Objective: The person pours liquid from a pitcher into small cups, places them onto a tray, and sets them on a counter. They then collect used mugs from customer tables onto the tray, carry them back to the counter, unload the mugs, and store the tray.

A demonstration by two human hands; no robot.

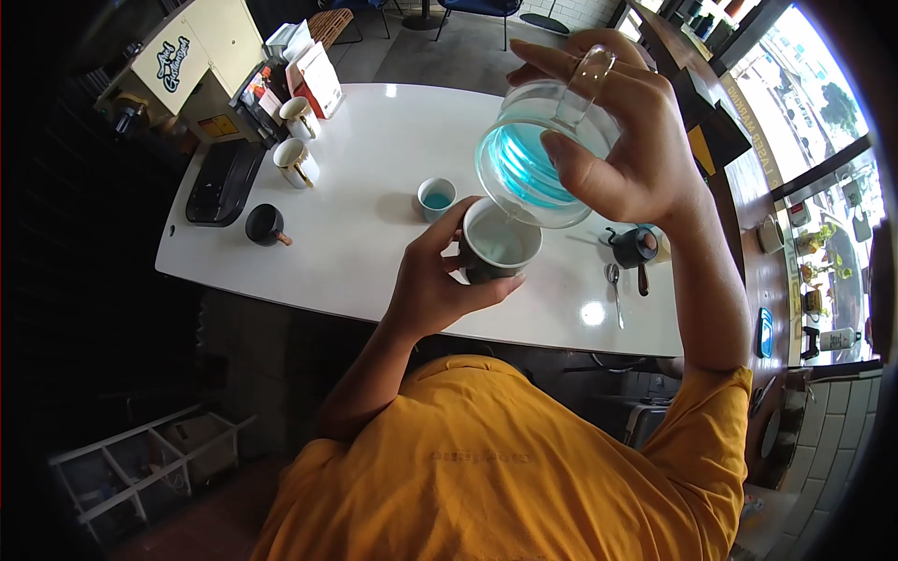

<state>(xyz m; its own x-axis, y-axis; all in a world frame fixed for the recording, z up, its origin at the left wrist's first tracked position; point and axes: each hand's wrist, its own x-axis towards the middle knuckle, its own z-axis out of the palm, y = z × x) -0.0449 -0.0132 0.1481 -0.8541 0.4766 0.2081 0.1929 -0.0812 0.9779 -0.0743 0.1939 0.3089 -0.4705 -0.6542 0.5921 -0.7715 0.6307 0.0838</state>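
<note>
My right hand (622, 140) grips the handle of a glass pitcher (535, 164) that holds bright blue liquid. The pitcher is tilted, its lip over a cup (501, 236) with a white inside and a dark outside. My left hand (433, 280) is wrapped round this cup from the left, and a little pale liquid shows in it. Just behind my left hand, a small white cup (437, 198) with blue liquid stands on the white table (365, 150).
Two white mugs (296, 163) (299, 120) and a black tray (224, 182) are at the table's left. Nearer stands a dark cup (266, 225) with a wooden handle. A black kettle (633, 246) and a spoon (615, 294) are at the right.
</note>
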